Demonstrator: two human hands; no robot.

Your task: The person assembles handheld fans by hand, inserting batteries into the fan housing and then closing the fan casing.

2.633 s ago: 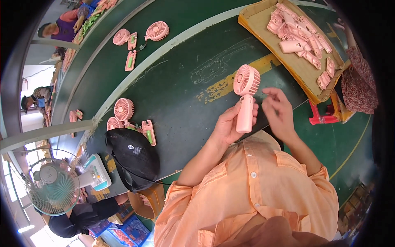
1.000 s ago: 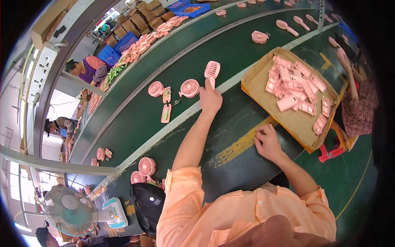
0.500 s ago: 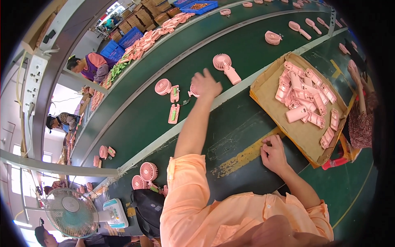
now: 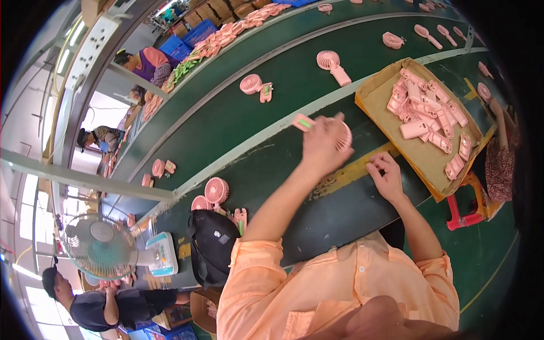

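Observation:
My left hand (image 4: 324, 148) is closed around a pink handheld fan (image 4: 344, 136) above the dark work surface. The fan's round grille shows on the right of my fingers, and an open pink handle piece with a green strip inside sticks out on the left. My palm hides the middle of the fan. Just short of the cardboard tray, my right hand (image 4: 387, 178) is held low over the table, fingers loosely bent and apart, nothing in them. The tray (image 4: 378, 126) holds a heap of pink handle shells (image 4: 422, 107).
Along the green conveyor belt (image 4: 226, 127) lie several pink fans, including one with its handle opened (image 4: 251, 84). A black bag (image 4: 211, 243) and more fans (image 4: 216, 190) are at my left, near a standing electric fan (image 4: 102, 246). Other people sit across the belt.
My left hand has come back from the belt toward me, bringing a pink fan and its opened handle piece over the work surface. My right hand's fingers have opened a little.

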